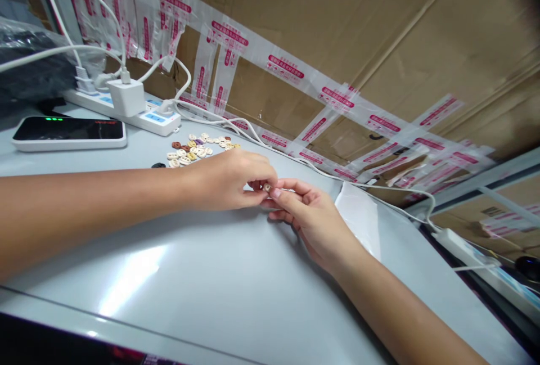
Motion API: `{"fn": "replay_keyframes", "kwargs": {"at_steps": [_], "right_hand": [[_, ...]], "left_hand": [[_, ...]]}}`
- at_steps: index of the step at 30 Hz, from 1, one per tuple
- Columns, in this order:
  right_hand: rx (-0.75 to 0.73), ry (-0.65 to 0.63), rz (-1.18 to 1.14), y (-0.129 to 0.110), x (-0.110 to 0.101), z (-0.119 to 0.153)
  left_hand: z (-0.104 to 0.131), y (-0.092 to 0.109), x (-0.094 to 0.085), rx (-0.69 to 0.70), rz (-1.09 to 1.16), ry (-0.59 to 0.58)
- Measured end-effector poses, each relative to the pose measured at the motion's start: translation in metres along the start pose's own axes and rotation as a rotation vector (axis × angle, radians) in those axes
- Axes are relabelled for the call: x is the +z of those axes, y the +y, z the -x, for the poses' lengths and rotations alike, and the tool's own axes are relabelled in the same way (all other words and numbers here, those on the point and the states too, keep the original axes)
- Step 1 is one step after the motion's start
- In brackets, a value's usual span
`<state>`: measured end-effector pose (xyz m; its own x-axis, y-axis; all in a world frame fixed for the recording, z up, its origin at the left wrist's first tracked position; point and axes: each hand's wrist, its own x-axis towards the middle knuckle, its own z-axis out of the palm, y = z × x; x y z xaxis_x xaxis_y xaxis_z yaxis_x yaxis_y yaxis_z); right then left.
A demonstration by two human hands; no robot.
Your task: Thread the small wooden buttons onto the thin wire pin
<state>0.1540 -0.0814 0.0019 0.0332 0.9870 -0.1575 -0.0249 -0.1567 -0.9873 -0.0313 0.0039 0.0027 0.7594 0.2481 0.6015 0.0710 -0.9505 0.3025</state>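
Observation:
My left hand [236,179] and my right hand [307,216] meet above the middle of the table, fingertips touching. Between them is a small cream button-like piece [267,187], pinched by both hands; fingers hide most of it. Behind my left wrist lies a loose group of button-like pieces [184,160], mostly cream with some brown, yellow and purple. A small black object [158,166] sits at the group's left edge, partly hidden by my forearm.
A white power strip [158,120] with plugs and cables stands at the back left. In front of it lies a white device with a black top [70,133]. Right of my hands is a white sheet [360,219]. Taped cardboard [261,95] forms the back.

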Motion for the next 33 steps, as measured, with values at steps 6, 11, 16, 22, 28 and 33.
{"fn": "replay_keyframes", "kwargs": {"at_steps": [6,11,16,22,28,33], "right_hand": [[-0.013,0.007,-0.005,-0.002,-0.001,0.001],[-0.03,0.0,0.0,-0.005,-0.001,0.001],[0.005,-0.034,0.039,-0.007,0.0,0.002],[0.0,-0.063,0.102,-0.002,0.002,0.0],[-0.052,-0.061,0.273,-0.002,0.005,0.003],[-0.074,-0.067,0.38,-0.001,0.007,0.005]], "left_hand": [[0.0,-0.003,-0.002,0.073,-0.069,-0.001],[0.0,-0.002,-0.003,0.133,-0.118,0.024],[0.002,-0.002,-0.003,0.125,-0.14,-0.013],[0.002,0.0,-0.005,0.194,-0.426,-0.06],[0.001,0.006,-0.005,0.205,-0.582,-0.176],[0.002,0.011,-0.002,0.159,-0.637,-0.27]]}}
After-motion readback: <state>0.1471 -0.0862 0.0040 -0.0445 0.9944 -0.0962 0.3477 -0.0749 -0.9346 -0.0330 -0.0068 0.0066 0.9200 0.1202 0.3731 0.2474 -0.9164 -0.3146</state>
